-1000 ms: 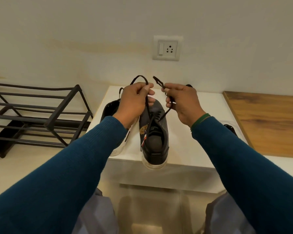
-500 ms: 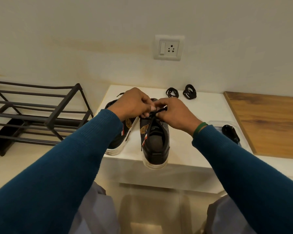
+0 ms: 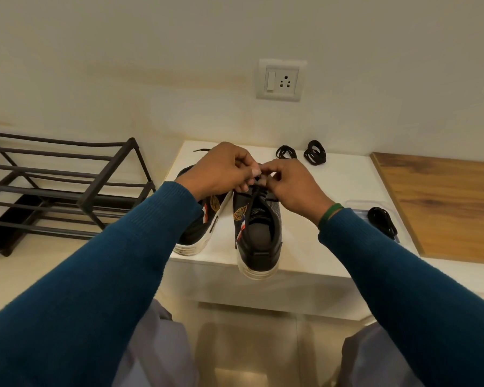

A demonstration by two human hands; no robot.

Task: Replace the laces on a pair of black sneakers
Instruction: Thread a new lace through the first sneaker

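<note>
Head view: the sneaker (image 3: 259, 233) lies on the ledge (image 3: 333, 191), long axis running away from the person, heel overhanging the near edge, toe to the wall, probably to keep the eyelets reachable. Left hand (image 3: 224, 171) and right hand (image 3: 291, 185), fingers curled, pinch its lace (image 3: 252, 197). A second sneaker (image 3: 199, 222) sits just beside it.
</note>
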